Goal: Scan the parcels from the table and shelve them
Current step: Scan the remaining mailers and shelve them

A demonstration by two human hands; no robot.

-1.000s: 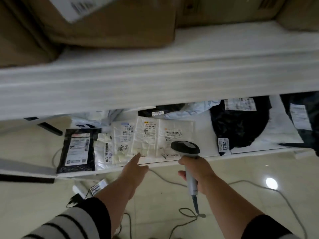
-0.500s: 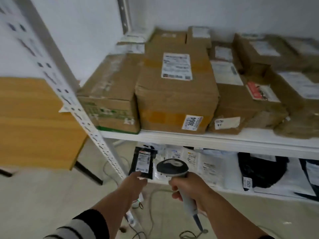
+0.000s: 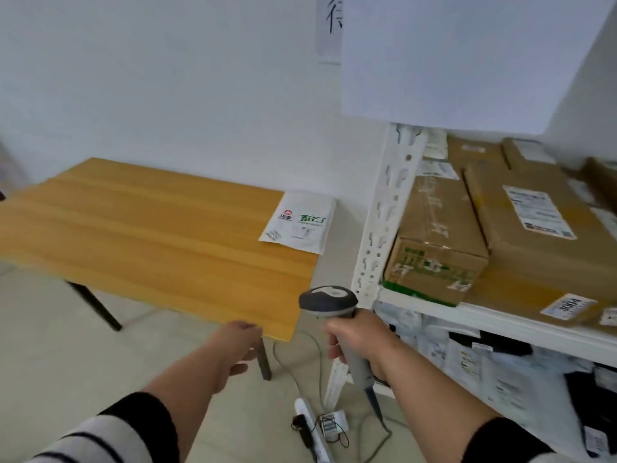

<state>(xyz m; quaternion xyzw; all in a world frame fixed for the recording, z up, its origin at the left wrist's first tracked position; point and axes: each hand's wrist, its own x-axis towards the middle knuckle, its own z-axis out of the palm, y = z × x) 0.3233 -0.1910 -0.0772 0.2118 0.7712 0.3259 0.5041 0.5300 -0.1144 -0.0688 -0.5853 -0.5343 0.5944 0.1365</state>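
Note:
A white mailer parcel [image 3: 298,225] with red and green logos lies on the far right corner of the wooden table [image 3: 150,235]. My right hand [image 3: 359,339] grips the grey barcode scanner [image 3: 330,302], held upright between the table and the white shelf rack [image 3: 380,228]. My left hand [image 3: 235,342] hangs empty with loosely curled fingers just below the table's near corner. Cardboard boxes [image 3: 500,235] sit on the middle shelf, and soft white and black parcels [image 3: 484,365] fill the shelf below.
The scanner's cable [image 3: 293,365] trails over the tiled floor to a power strip [image 3: 310,426] by the rack's foot. A dark table leg [image 3: 263,360] stands close to my left hand. A white wall runs behind the table.
The view has swung up and left from the low shelf to the table. My left hand has come away from the shelved parcels; my right hand still holds the scanner.

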